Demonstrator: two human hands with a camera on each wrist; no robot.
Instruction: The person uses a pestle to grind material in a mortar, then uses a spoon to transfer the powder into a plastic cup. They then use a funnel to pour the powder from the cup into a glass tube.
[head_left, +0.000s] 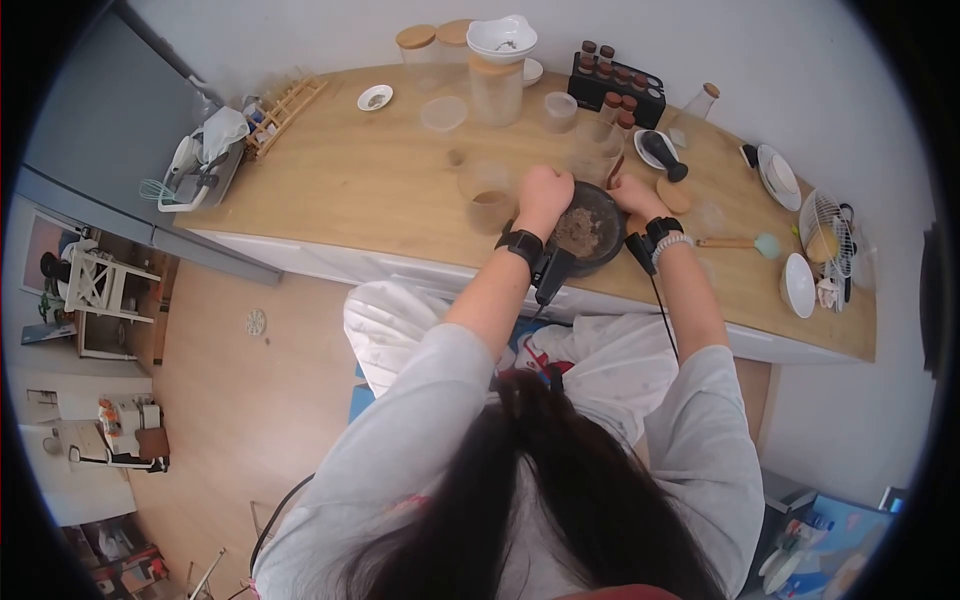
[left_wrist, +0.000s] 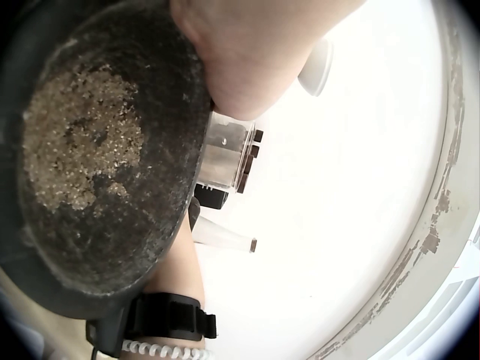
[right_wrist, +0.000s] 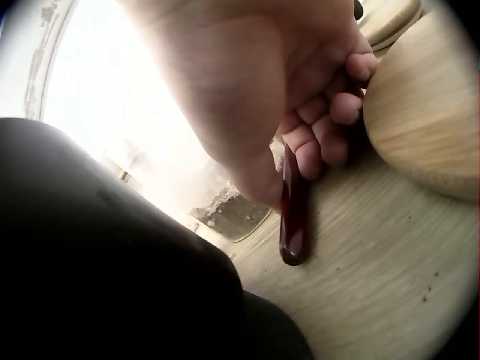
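Note:
A dark stone mortar (head_left: 590, 228) with brown ground material (left_wrist: 82, 139) inside is tilted at the counter's front edge. My left hand (head_left: 546, 196) grips its rim from the left. Just right of the mortar, my right hand (head_left: 637, 194) pinches a dark red, glossy handle (right_wrist: 295, 225) between thumb and fingers, low over the wooden surface; its far end is hidden. Behind it stands a clear container with grey-brown contents (right_wrist: 231, 213). Another clear container (head_left: 490, 210) with brown contents stands left of my left hand.
Round wooden lids (right_wrist: 427, 105) lie right of my right hand. A black pestle (head_left: 664, 156) rests on a white dish, with a spice rack (head_left: 620, 84) behind. Farther right are a spatula (head_left: 730, 242) and a white bowl (head_left: 797, 285); a dish rack (head_left: 205, 170) stands far left.

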